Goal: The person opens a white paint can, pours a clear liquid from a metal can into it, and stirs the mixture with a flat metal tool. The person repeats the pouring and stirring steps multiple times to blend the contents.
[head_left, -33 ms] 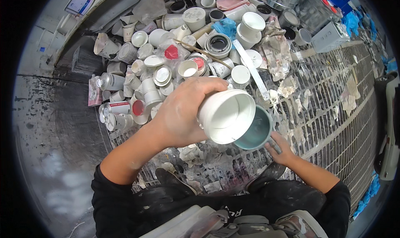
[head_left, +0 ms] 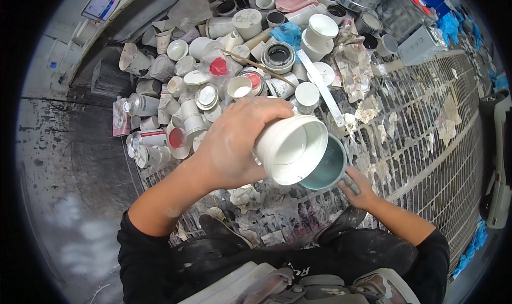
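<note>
My left hand (head_left: 237,139) is closed round a white plastic tub (head_left: 296,153), tilted with its mouth toward the lower right. Whitish, smooth walls show inside it. Under and beside the tub's rim, my right hand (head_left: 361,189) grips a teal cup (head_left: 330,168) by a greyish handle. The tub hides part of the cup's mouth; I cannot make out whether a stream runs between them. Whitish smears mark my left hand.
A heap of used white tubs, cups and lids (head_left: 197,93) lies beyond my hands. A wooden stick (head_left: 258,67) and a white flat strip (head_left: 320,88) rest among them. Metal grating (head_left: 426,128) stained with paint spreads to the right. Metal cans (head_left: 424,47) stand at the far right.
</note>
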The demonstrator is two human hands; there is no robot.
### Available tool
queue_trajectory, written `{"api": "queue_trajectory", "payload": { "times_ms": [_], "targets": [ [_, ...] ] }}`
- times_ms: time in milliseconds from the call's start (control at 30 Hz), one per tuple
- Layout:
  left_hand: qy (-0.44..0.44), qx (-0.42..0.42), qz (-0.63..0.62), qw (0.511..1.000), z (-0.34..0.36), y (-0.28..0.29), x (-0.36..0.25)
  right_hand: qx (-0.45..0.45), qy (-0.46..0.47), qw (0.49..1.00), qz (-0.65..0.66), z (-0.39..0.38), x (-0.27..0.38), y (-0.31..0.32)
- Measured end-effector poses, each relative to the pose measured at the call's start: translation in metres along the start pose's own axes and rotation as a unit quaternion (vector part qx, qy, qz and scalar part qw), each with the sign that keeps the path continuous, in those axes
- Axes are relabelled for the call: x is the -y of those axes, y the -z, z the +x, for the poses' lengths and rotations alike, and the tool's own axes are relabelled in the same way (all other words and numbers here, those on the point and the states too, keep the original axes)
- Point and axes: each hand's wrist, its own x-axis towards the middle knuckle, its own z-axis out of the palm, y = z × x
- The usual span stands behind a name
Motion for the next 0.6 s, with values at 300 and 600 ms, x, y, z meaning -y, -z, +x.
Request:
{"api": "queue_trajectory", "payload": {
  "times_ms": [300, 600],
  "targets": [
    [-0.03, 0.031, 0.164, 0.986, 0.017, 0.008, -0.037, -0.012, 0.006, 1.0, 0.021, 0.01, 0.009, 0.001],
    [-0.115, -0.019, 0.285, 0.952, 0.017, -0.001, -0.048, -0.029, 0.017, 0.999, 0.04, 0.011, 0.015, -0.005]
  ]
}}
